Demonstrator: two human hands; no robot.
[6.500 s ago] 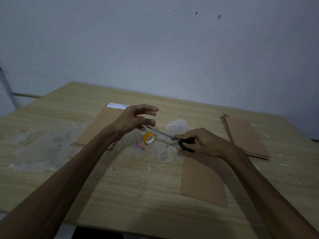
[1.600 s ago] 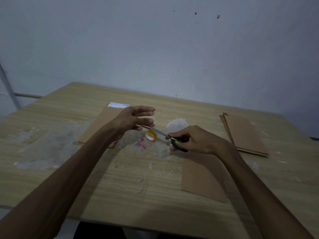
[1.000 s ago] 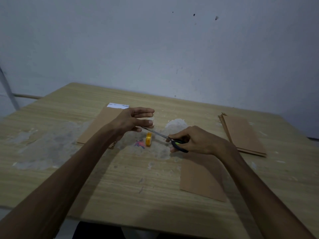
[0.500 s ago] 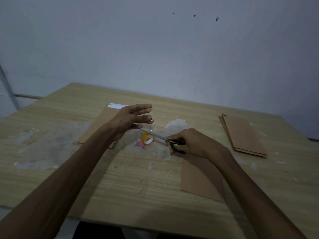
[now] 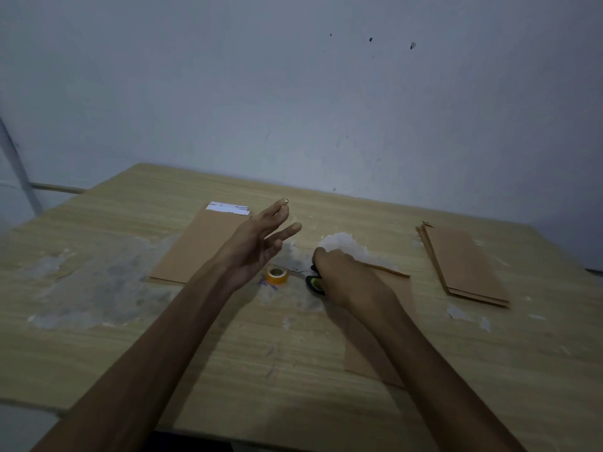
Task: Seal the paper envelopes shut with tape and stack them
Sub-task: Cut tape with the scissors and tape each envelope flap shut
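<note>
1. Envelope [image 5: 388, 321]: the one I take to be in work lies flat on the bench [image 5: 98, 337], running from under my right forearm toward me. Its far end, where I judge the opening to be, sits just behind my right hand. I read it as kept central so both hands can reach the flap.
2. Right hand [image 5: 346, 278] is low at the bench, fingers curled round the dark handles of the scissors [image 5: 315, 283]. This grip is clamped on the tool. The blades are hidden or too dim to see. I judge I am laying the scissors down beside the envelope, within reach for the next cut.
3. Left hand [image 5: 257, 246] hovers above the bench with fingers straight and spread, its grip apart. If a clear strip of tape clings to the fingertips, I cannot tell; that would explain the raised, splayed pose.
4. Tape roll [image 5: 276, 275] sits on its side between the two hands, close to both, so a length can be drawn off quickly.
5. Left stack [image 5: 195, 246] lies flat beyond my left wrist, a white strip across its far end; I judge these are sealed.
6. Right stack [image 5: 466, 265] lies well apart at the right, probably still waiting.
</note>
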